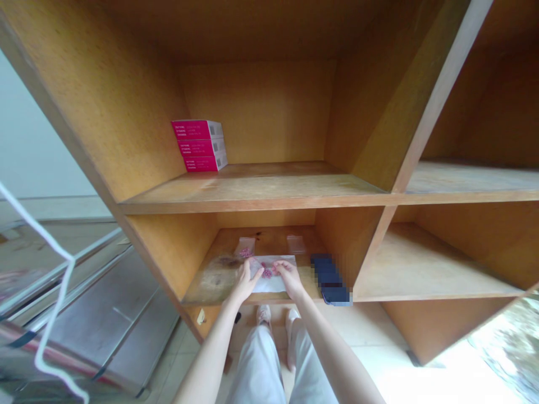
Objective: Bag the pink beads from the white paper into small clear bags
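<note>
Both my hands rest on the lower shelf (210,283) of a wooden shelving unit. My left hand (245,279) and my right hand (290,279) touch a white sheet (273,283) that carries small pink pieces (266,272). The fingers of both hands curl down onto the sheet near the pink pieces; whether they pinch any is too small to tell. Behind the sheet lie two small clear bags: one (245,247) holds pink pieces, the other (296,244) looks empty. A dark blurred object (330,279) lies just right of my right hand.
Three pink boxes (200,146) are stacked at the back left of the upper shelf (261,188). Further wooden compartments (433,264) open to the right. A white cable (50,280) hangs at the left over metal panels (105,331). My legs and feet stand below the shelf.
</note>
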The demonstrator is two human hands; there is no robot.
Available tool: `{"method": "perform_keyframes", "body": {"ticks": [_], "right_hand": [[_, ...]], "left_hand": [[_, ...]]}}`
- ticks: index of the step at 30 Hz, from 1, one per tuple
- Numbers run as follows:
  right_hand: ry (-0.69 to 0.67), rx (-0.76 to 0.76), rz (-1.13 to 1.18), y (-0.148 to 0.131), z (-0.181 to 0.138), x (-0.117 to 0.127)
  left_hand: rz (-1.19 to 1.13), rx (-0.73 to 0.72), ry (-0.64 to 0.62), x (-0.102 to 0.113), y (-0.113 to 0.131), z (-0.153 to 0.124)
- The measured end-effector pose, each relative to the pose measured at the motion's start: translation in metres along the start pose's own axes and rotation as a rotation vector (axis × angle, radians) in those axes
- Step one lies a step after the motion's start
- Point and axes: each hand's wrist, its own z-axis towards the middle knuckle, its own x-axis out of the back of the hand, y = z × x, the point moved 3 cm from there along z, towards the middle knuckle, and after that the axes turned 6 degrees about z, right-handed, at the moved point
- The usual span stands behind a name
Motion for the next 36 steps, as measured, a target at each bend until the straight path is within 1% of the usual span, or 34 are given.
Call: {"method": "perform_keyframes", "body": {"ticks": [5,8,13,17,19,22,24,27,31,36], "right_hand": [[-0.002,0.012,0.001,0.000,0.000,0.000],[-0.002,0.007,0.004,0.002,0.001,0.001],[0.027,-0.017,-0.010,0.004,0.005,0.001],[-0.036,-0.071,-0.046,0.005,0.011,-0.002],[-0.051,-0.072,-0.136,0.004,0.014,-0.002],[-0.071,-0.003,-0.393,0.000,0.019,0.001],[-0.120,0.064,-0.569,-0.003,0.021,0.002],[-0.208,0.131,-0.755,-0.005,0.022,0.000],[-0.262,0.168,-0.902,-0.002,0.024,-0.004],[-0.229,0.204,-0.937,0.000,0.026,-0.007]], "left_hand": [[-0.100,0.032,0.028,-0.007,-0.005,-0.002],[-0.128,0.043,0.013,-0.009,-0.007,-0.002],[-0.097,0.048,-0.035,-0.011,-0.006,-0.003],[-0.069,0.046,-0.011,-0.009,-0.004,-0.004],[-0.067,0.043,-0.012,-0.008,-0.003,-0.005],[-0.064,0.044,-0.024,-0.007,-0.003,-0.005],[-0.061,0.046,-0.026,-0.007,-0.003,-0.005],[-0.055,0.046,-0.023,-0.006,-0.003,-0.005],[-0.049,0.045,-0.009,-0.006,-0.002,-0.006],[-0.044,0.060,-0.029,-0.006,-0.002,-0.006]]}}
